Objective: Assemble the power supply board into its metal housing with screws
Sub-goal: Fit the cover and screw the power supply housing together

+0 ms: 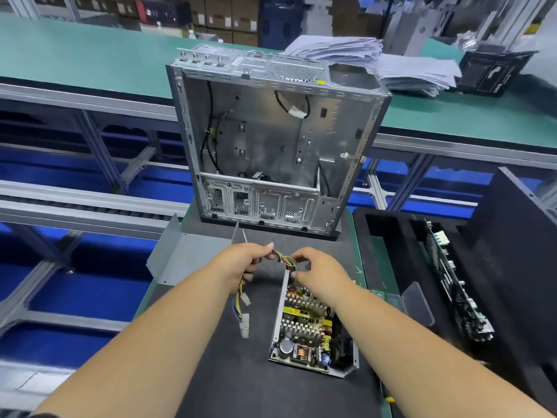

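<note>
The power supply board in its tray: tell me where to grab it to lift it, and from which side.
Grip the power supply board by the long outer walls of its metal tray, coming down from above with fingers on the left and right edges. Heatsinks and coils crowd the top, so a grip there looks unwise. The left hand holds the wire bundle at the far end; the right hand touches it.

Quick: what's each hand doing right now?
Left hand: grips the wire bundle.
Right hand: fingers curled at the wires; grip cannot be told.

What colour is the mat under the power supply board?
Black mat, head view.
</note>
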